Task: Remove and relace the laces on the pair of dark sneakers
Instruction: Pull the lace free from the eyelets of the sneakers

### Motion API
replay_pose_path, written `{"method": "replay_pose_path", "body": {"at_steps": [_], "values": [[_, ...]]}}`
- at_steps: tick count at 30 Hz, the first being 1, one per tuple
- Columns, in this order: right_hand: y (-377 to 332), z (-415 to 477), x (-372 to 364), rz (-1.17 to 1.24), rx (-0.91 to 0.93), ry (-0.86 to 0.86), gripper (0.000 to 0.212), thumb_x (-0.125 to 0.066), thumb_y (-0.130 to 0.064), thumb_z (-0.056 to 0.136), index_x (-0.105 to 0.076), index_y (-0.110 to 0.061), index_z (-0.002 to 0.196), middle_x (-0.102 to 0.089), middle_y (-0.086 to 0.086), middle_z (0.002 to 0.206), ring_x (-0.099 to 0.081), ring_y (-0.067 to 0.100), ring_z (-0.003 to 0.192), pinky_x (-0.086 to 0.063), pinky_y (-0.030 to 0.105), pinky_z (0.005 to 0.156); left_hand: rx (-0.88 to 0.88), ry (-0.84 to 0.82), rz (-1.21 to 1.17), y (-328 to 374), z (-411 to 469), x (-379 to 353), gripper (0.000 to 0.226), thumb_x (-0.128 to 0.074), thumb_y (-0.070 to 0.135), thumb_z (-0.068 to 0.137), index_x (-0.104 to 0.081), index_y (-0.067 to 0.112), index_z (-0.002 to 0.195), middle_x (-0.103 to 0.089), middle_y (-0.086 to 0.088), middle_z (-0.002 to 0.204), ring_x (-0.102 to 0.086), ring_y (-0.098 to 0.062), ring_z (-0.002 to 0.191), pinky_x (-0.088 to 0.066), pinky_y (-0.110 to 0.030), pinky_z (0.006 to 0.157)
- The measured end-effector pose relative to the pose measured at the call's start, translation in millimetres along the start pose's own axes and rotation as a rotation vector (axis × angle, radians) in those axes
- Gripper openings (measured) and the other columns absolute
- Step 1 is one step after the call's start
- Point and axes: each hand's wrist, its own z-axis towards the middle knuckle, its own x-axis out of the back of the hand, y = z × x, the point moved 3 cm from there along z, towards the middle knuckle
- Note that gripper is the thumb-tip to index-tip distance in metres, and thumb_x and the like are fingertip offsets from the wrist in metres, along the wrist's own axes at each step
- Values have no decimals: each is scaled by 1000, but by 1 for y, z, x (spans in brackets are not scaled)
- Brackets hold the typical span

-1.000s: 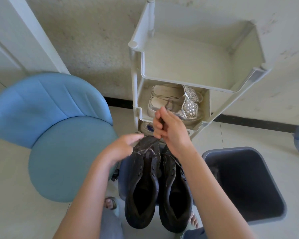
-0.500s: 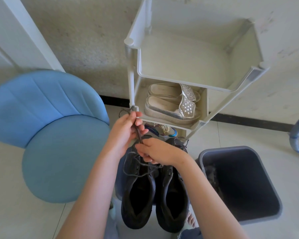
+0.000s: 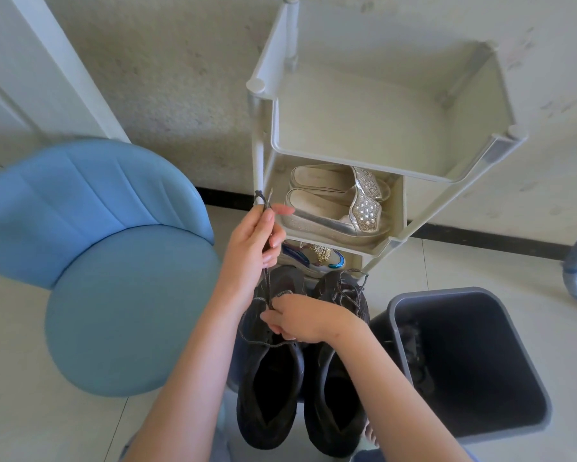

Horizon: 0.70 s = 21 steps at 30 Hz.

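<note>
Two dark sneakers stand side by side below me, toes pointing away. The left sneaker (image 3: 268,388) has its grey lace (image 3: 266,285) partly pulled out. My left hand (image 3: 252,250) is raised above the toe and pinches both lace ends, which stick up past its fingers. My right hand (image 3: 300,320) lies over the left sneaker's tongue, fingers curled on the lace where it leaves the eyelets. The right sneaker (image 3: 338,395) is still laced, with its lace loose at the toe.
A blue padded chair (image 3: 113,278) stands close on the left. Straight ahead is a white shoe rack (image 3: 393,181) holding silver slippers (image 3: 340,208). A dark waste bin (image 3: 463,358) sits right of the sneakers. The floor is pale tile.
My left hand took the lace ends and lifted them up and away. My right hand dropped from above the toes onto the left sneaker's eyelets.
</note>
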Motion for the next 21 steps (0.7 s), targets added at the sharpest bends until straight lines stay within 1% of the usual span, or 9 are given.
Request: {"method": "replay_pose_path", "body": {"at_steps": [2,6,8,10,12,15,17,19,21], "values": [[0,-1,-4,3,-12,-58,24,-35,-8,102,-49,-7,82,-42,7,79,-42,23,73,-28,25,53,7,4,7,0,0,0,30,-30,12,103,-60,14,103,-38,8,54,-24,-4,40,-14,-23,42],[2,-4,6,55,10,-69,33,-36,-23,103,-54,-9,80,-51,5,71,-48,18,60,-40,23,60,16,-11,61,1,-2,-4,31,-32,14,103,-63,11,100,-34,6,51,-21,-6,41,-13,-21,42],[6,-7,16,133,103,-53,31,-42,-29,102,-62,-6,97,-62,4,82,-58,16,73,-46,25,78,21,-19,88,2,-4,-5,32,-33,16,103,-64,10,98,-35,6,50,-21,-5,41,-13,-21,42],[9,-11,29,179,223,29,27,-53,-33,97,-62,-13,113,-66,-6,104,-62,7,96,-44,26,98,33,-26,94,3,-5,-5,32,-34,18,102,-64,9,97,-36,6,50,-20,-5,41,-14,-18,41],[7,-13,42,359,354,101,32,-61,-20,92,-56,-19,124,-62,-9,122,-56,3,115,-40,29,108,52,-30,107,5,-6,-5,32,-34,19,102,-64,10,94,-35,7,50,-20,-6,42,-17,-16,40],[3,-17,60,946,597,137,47,-42,-1,86,-50,-3,131,-62,15,123,-57,22,119,-42,40,106,87,-62,134,6,-8,-6,34,-35,21,103,-60,12,82,-36,7,50,-19,-6,43,-13,-20,44],[2,-19,66,1239,659,107,41,-33,-12,97,-50,3,131,-63,13,122,-59,21,116,-44,38,103,126,-98,136,6,-9,-7,34,-36,23,102,-57,13,79,-36,5,50,-20,-7,42,-12,-25,46],[2,-16,64,1222,611,193,47,-32,-28,102,-54,6,126,-64,15,114,-60,22,113,-44,38,103,151,-116,150,5,-10,-7,32,-36,23,102,-57,13,80,-35,4,50,-20,-7,42,-11,-26,46],[2,-14,60,1169,584,278,44,-43,-28,97,-56,9,117,-63,23,107,-63,28,101,-48,37,99,158,-121,204,4,-11,-6,29,-37,23,102,-58,14,84,-38,5,50,-21,-8,43,-12,-25,46]]}}
